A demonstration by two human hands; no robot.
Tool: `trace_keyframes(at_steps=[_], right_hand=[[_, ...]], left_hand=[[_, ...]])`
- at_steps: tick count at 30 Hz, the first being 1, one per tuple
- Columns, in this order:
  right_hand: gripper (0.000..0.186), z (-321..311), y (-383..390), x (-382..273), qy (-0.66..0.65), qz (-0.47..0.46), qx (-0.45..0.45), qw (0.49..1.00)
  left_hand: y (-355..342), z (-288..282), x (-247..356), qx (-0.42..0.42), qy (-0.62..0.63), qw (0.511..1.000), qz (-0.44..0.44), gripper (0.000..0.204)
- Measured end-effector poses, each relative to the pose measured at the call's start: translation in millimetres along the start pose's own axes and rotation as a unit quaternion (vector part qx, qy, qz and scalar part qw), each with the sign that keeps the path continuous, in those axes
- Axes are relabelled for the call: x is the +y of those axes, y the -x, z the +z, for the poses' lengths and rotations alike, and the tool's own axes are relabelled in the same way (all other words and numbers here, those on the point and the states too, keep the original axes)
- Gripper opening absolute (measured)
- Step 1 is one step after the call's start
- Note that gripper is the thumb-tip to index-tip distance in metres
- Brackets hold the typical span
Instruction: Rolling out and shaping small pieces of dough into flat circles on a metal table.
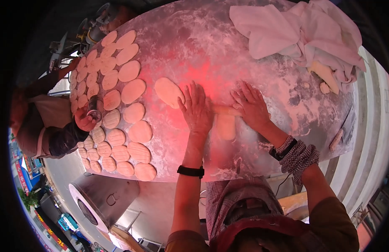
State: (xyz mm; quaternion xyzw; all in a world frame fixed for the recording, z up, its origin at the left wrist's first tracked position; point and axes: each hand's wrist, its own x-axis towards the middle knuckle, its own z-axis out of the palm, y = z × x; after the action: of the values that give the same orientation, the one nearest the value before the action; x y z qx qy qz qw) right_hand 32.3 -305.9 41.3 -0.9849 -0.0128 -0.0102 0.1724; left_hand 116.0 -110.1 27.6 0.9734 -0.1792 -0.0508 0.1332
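Note:
A thin wooden rolling pin (224, 110) lies crosswise between my hands on the floured table. My left hand (198, 111) rests flat at its left end, fingers stretched out. At the right end my right hand (252, 110) also lies with spread fingers; the palms hide the pin's ends. Under the pin, a long flattened piece of dough (226, 127) extends toward me. An oval dough round (169, 92) sits just left of my left hand, whose little finger reaches its edge.
Rows of dough rounds (133, 91) cover the table's left side, several scored with lines. Beside them a person's hand (84, 119) holds a dark cylindrical tool (94, 107). A crumpled cloth (303, 38) partly covers dough (323, 74) at far right. A metal drum (104, 197) stands below left.

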Motion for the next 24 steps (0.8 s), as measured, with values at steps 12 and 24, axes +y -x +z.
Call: trace_keyframes(at_steps=[12,24], right_hand=[[0.056,-9,76,-23,-0.053,-0.067,0.023,0.996],[0.067,11,140,-39,-0.005,0.011,0.036,0.999]], left_hand=[[76,-12,-2,-0.039,0.000,0.997,0.066,0.065],[154,-2,9,-0.039,0.007,0.995,0.094,0.071]])
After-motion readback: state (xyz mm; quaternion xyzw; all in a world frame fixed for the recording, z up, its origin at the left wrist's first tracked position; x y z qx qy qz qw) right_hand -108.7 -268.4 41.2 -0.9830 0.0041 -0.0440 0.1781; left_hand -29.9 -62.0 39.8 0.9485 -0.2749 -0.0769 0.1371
